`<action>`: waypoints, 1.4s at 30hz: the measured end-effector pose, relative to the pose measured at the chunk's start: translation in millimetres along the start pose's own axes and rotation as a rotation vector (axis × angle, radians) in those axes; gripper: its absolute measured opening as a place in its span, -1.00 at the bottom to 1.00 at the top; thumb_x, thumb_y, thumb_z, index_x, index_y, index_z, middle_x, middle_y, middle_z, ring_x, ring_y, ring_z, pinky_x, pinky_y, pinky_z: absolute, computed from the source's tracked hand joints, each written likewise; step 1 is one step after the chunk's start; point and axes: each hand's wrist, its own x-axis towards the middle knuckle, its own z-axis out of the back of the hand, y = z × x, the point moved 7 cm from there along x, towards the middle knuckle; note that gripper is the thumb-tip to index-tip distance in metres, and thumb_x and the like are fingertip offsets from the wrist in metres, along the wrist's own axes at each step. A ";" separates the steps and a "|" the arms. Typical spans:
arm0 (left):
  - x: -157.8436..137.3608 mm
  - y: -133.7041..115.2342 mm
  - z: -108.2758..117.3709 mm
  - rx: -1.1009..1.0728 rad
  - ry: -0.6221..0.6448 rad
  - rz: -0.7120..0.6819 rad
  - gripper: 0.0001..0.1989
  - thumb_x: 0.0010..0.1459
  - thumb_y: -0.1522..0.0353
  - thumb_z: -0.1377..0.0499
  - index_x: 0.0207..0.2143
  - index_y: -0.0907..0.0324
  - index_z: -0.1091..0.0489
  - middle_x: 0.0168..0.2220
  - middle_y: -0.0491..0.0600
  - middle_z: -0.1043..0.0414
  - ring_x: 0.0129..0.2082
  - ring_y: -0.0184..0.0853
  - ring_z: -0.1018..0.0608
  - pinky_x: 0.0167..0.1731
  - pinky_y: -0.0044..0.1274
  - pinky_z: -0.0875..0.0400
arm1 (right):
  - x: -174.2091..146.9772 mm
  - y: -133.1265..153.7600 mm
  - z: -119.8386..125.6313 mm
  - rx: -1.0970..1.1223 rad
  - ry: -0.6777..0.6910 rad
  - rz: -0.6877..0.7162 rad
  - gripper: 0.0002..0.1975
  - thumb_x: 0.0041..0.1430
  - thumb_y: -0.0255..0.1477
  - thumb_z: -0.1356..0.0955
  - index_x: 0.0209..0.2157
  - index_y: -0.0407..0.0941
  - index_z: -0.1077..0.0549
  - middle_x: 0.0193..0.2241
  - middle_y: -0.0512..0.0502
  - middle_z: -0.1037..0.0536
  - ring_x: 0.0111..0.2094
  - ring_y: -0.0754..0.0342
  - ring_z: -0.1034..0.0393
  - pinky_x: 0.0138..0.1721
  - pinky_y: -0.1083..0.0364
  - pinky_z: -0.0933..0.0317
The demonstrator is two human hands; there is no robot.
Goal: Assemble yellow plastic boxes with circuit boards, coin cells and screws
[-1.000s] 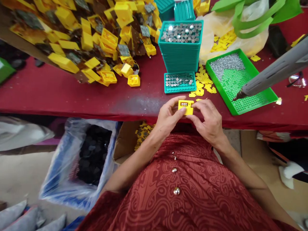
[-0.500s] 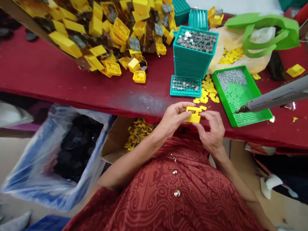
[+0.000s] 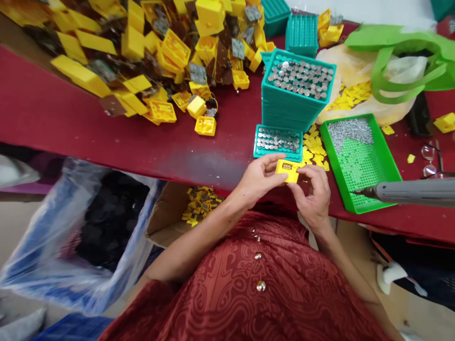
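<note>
Just right of centre in the frame, the left hand [image 3: 261,179] pinches a yellow case [image 3: 292,178] between thumb and fingers; the right hand [image 3: 314,192] has its fingertips at the case's right edge, though how firmly I cannot tell. Silvery parts sit in its recess, uncovered — so this one looks partly done, its opening not yet closed. Just beyond, a small teal tray [image 3: 297,153] is part-filled with metal discs, thin yellow pieces [image 3: 313,146] lying loose beside it. At right, a grey driver [image 3: 408,192] points over the green tray [image 3: 359,166] — nowhere near the case. Many yellow housings [image 3: 174,47] heap the upper left.
</note>
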 end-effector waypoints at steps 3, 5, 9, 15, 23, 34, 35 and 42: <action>9.0 -0.7 8.6 -0.008 -0.018 0.012 -0.44 -0.05 0.36 -0.51 0.02 0.27 -0.49 -0.04 0.11 -0.70 -0.08 -0.25 -0.70 0.03 -0.38 -0.60 | 7.2 -5.7 -7.7 0.021 0.020 -0.028 -0.77 0.42 -0.22 -0.44 -0.02 -0.03 -0.47 -0.09 -0.11 -0.57 -0.03 0.01 -0.53 -0.04 -0.03 -0.55; 13.4 -2.2 13.8 -0.008 -0.032 -0.007 -0.46 -0.06 0.35 -0.53 -0.01 0.26 -0.52 -0.05 0.09 -0.70 -0.06 -0.24 -0.70 0.06 -0.37 -0.60 | 10.6 -8.6 -12.9 0.040 0.045 -0.050 -0.78 0.42 -0.25 -0.45 -0.02 -0.04 -0.47 -0.06 -0.12 -0.58 0.00 0.00 -0.55 -0.04 -0.02 -0.56; 17.9 -5.9 19.2 -0.026 -0.032 -0.048 -0.47 -0.09 0.36 -0.55 -0.03 0.22 -0.56 -0.04 0.04 -0.71 -0.02 -0.23 -0.70 0.09 -0.39 -0.59 | 14.9 -11.6 -20.8 0.057 0.093 -0.085 -0.77 0.43 -0.27 -0.44 0.01 -0.04 -0.46 -0.02 -0.13 -0.62 0.03 -0.01 -0.57 -0.02 -0.04 -0.57; 21.6 -5.9 16.4 -0.052 -0.003 0.010 -0.67 0.14 0.32 -0.38 -0.03 0.21 -0.58 -0.07 0.06 -0.71 -0.09 -0.26 -0.71 -0.13 -0.49 -0.61 | 18.4 -3.1 -23.9 0.029 0.035 -0.034 -0.76 0.39 -0.34 -0.45 0.04 -0.01 -0.45 -0.07 -0.10 -0.60 -0.01 -0.02 -0.55 0.01 -0.08 -0.55; 26.1 -12.5 14.9 0.022 -0.044 -0.055 -0.64 0.12 0.32 -0.42 -0.03 0.23 -0.56 -0.04 0.08 -0.71 -0.08 -0.29 -0.71 -0.04 -0.48 -0.62 | 10.9 -18.4 -31.3 0.241 -0.006 -0.287 -0.76 0.36 -0.32 -0.48 0.00 -0.01 -0.48 -0.07 -0.08 -0.59 -0.03 0.04 -0.56 -0.01 -0.02 -0.54; 29.6 -13.9 25.9 0.183 -0.077 -0.107 -0.46 0.06 0.32 -0.44 0.10 0.25 -0.51 0.19 0.18 -0.64 0.14 -0.13 -0.69 0.23 -0.27 -0.57 | 34.0 -35.0 -27.7 0.503 0.071 -0.573 -0.79 0.25 -0.37 -0.48 -0.09 -0.07 -0.53 -0.13 -0.04 -0.66 -0.19 0.16 -0.60 -0.19 0.16 -0.58; 29.1 -13.4 25.6 0.198 -0.081 -0.103 -0.45 0.05 0.33 -0.44 0.11 0.25 -0.51 0.20 0.17 -0.63 0.15 -0.12 -0.69 0.24 -0.25 -0.57 | 36.0 -35.8 -26.4 0.487 0.063 -0.575 -0.80 0.26 -0.37 -0.47 -0.09 -0.07 -0.53 -0.13 -0.05 -0.66 -0.19 0.17 -0.60 -0.20 0.16 -0.57; 25.5 -12.8 18.5 0.182 -0.065 -0.084 -0.42 0.02 0.34 -0.47 0.12 0.26 -0.52 0.23 0.19 -0.61 0.17 -0.13 -0.67 0.23 -0.29 -0.57 | 46.6 -25.1 -24.7 0.296 0.107 -0.344 -0.82 0.34 -0.39 -0.41 -0.06 -0.08 -0.58 -0.06 -0.10 -0.66 -0.07 0.07 -0.60 -0.10 0.02 -0.57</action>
